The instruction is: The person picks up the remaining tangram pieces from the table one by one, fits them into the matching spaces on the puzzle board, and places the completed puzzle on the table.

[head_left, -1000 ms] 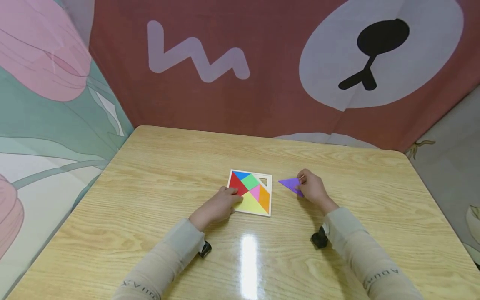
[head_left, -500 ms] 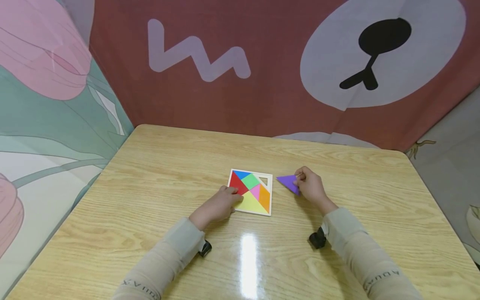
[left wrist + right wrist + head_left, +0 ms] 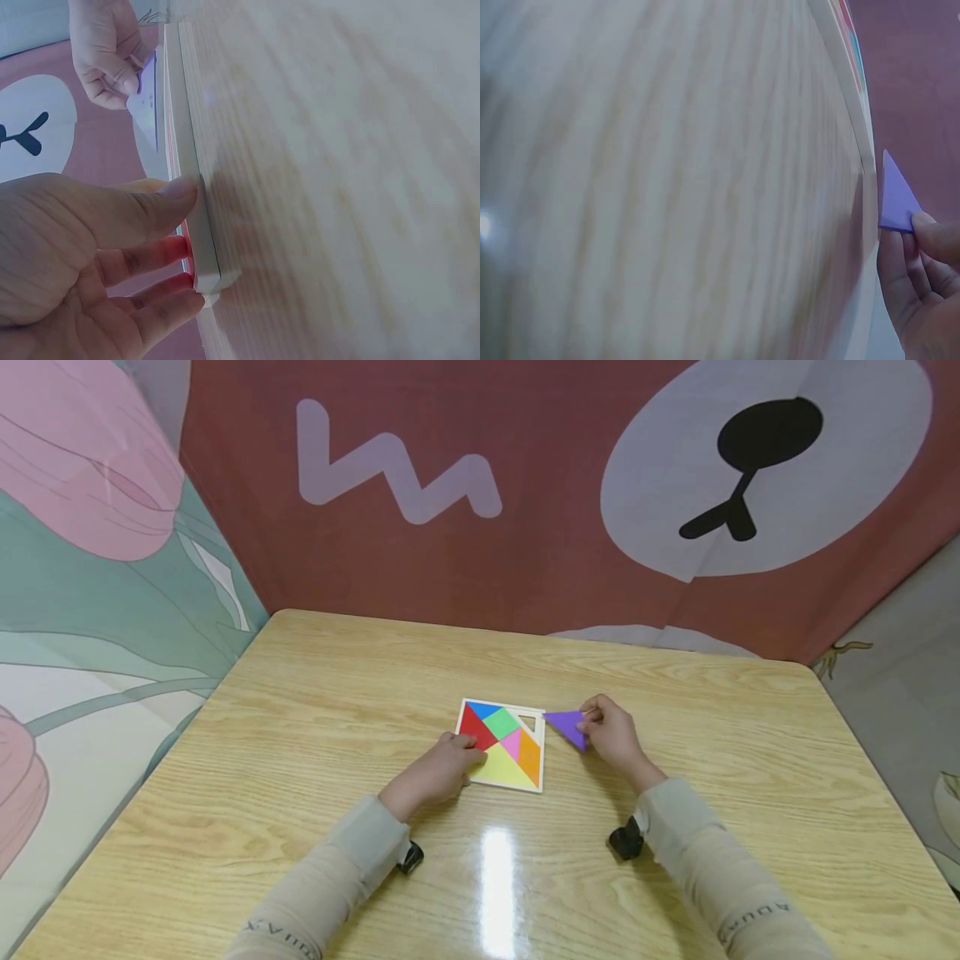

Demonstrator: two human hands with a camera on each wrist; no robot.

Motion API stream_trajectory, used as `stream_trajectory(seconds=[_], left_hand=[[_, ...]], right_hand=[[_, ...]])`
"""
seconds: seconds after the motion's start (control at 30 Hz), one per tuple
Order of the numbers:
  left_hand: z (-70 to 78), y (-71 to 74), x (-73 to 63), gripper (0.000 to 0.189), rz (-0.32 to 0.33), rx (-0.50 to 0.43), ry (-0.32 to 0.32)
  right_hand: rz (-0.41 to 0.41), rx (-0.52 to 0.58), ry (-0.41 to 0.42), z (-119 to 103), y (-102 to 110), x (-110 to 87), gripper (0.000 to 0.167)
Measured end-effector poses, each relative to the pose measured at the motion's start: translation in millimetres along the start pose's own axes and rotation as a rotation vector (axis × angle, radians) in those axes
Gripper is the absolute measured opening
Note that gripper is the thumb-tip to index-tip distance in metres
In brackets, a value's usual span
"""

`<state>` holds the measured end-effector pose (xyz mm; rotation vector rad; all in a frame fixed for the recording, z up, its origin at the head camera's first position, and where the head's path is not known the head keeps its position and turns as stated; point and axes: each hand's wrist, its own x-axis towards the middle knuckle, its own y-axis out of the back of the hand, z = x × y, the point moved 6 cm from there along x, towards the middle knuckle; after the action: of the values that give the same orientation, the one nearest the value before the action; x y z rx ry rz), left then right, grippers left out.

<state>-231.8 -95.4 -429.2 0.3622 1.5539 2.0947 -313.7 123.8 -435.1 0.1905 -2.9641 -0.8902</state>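
A square tangram board (image 3: 504,787) with a white frame lies on the table, filled with red, blue, green, pink, orange and yellow pieces. In its far right corner a triangular recess (image 3: 528,722) shows bare. My left hand (image 3: 438,768) grips the board's near left corner; the left wrist view shows the thumb (image 3: 176,191) against the side edge and fingertips on the pieces. Between thumb and fingers, my right hand (image 3: 617,733) pinches a purple triangle (image 3: 567,727) by its right side. The triangle's pointed left tip is right at the board's right edge, raised above the table in the right wrist view.
The wooden table (image 3: 337,685) extends around the board on all sides. Behind it hangs a red-brown cloth (image 3: 540,552) with a cartoon bear muzzle. A light reflection (image 3: 497,893) glares on the tabletop near the front.
My right hand has moved left with the purple triangle, bringing its tip from beside the board to the board's edge. The left hand and the board have stayed in place.
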Motion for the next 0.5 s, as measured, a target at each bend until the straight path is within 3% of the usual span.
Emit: stream_trajectory(seconds=[0.5], left_hand=[[0.1, 1.3, -0.8, 0.032, -0.003, -0.006, 0.002]], right_hand=[[-0.024, 0.090, -0.031, -3.2, -12.1, 0.9, 0.020]])
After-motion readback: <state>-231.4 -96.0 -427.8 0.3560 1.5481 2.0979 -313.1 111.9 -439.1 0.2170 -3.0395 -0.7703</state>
